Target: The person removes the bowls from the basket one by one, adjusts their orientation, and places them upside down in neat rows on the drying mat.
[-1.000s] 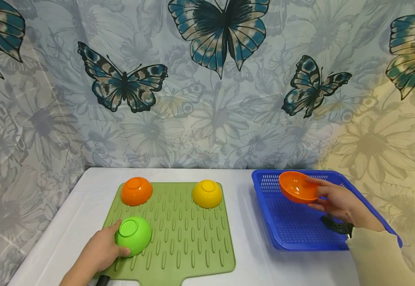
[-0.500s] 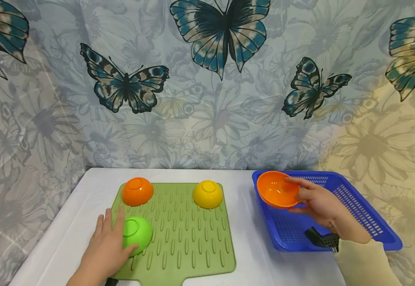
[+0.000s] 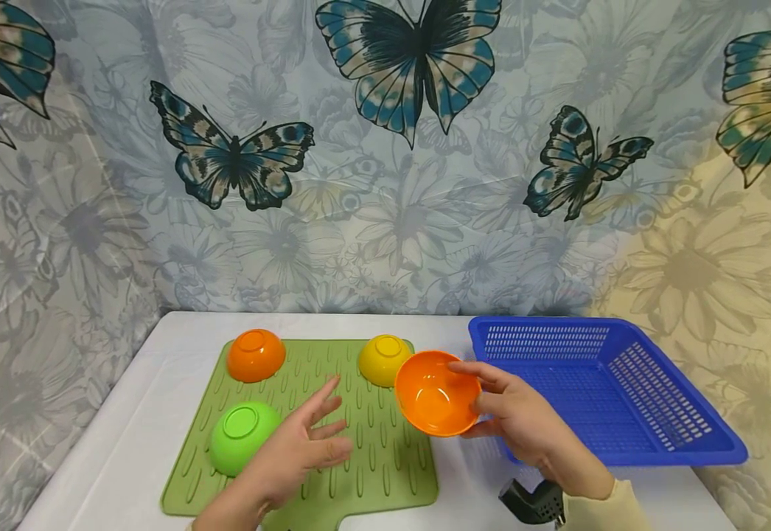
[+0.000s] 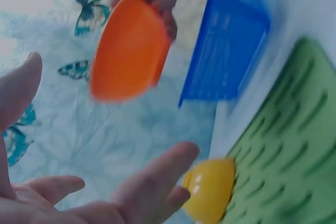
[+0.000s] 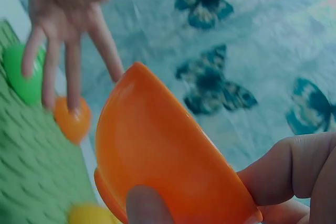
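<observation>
An orange bowl (image 3: 435,394), its hollow facing the head camera, is pinched at its right side by my right hand (image 3: 525,420). In the right wrist view the thumb and fingers press on both faces of this bowl (image 5: 163,150). My left hand (image 3: 299,450) hovers over the green mat (image 3: 385,479), fingers spread and pointing toward the held bowl, with nothing in them. Upside down on the mat sit a green bowl (image 3: 245,435), a second orange bowl (image 3: 256,356) and a yellow bowl (image 3: 383,360). The left forearm partly overlaps the green bowl's lower right side.
A blue perforated basket (image 3: 624,442) stands at the right of the white-covered table (image 3: 133,413), close behind my right hand. Behind the table hangs a butterfly-print cloth (image 3: 412,221). A black camera mount (image 3: 531,501) sits on the right wrist.
My right hand has carried the orange bowl left, from over the basket to the mat's right edge. My left hand has let go of the green bowl and moved right.
</observation>
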`<action>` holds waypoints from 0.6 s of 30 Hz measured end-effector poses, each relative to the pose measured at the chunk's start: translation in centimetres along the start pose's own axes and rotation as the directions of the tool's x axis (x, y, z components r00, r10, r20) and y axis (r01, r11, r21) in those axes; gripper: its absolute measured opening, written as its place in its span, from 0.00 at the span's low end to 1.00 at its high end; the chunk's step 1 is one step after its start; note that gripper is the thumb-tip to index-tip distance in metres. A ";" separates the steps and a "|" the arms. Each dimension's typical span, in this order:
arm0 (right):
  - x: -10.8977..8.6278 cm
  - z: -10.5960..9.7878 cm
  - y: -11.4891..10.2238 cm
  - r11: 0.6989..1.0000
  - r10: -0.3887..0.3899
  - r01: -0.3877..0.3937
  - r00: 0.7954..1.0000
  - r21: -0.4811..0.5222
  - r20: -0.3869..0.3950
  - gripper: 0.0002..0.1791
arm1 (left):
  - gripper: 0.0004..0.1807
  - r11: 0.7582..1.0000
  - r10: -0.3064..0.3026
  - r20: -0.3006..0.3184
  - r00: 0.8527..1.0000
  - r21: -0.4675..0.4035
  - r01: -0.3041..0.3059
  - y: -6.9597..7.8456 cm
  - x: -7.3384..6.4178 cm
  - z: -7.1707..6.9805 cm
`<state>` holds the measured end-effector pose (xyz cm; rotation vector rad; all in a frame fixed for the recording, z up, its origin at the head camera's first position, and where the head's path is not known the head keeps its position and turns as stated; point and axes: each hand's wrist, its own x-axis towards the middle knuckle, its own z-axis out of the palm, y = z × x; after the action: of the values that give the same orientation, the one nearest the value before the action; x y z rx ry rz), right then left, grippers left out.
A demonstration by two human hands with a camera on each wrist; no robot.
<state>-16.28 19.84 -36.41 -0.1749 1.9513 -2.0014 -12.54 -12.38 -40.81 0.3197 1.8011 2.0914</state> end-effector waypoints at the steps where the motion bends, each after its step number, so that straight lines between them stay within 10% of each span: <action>1: 0.0 0.6 0.2 1.000 0.002 -0.002 1.000 0.004 0.013 0.33 | 0.53 0.999 -0.006 0.033 0.999 -0.050 0.007 -0.1 0.2 0.4; 9: -0.1 3.4 1.3 1.000 -0.009 0.006 0.994 0.030 0.105 0.31 | 0.51 0.966 0.009 0.162 0.987 -0.256 0.033 -0.7 1.0 2.4; 18: -0.6 4.5 1.5 0.999 -0.004 -0.002 0.992 0.045 0.129 0.29 | 0.48 0.931 0.009 0.147 0.989 -0.362 0.045 -1.3 1.3 2.6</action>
<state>-14.08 15.77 -37.62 -0.2871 1.8251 -1.9803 -12.56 -9.37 -41.76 0.3422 1.2932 2.2681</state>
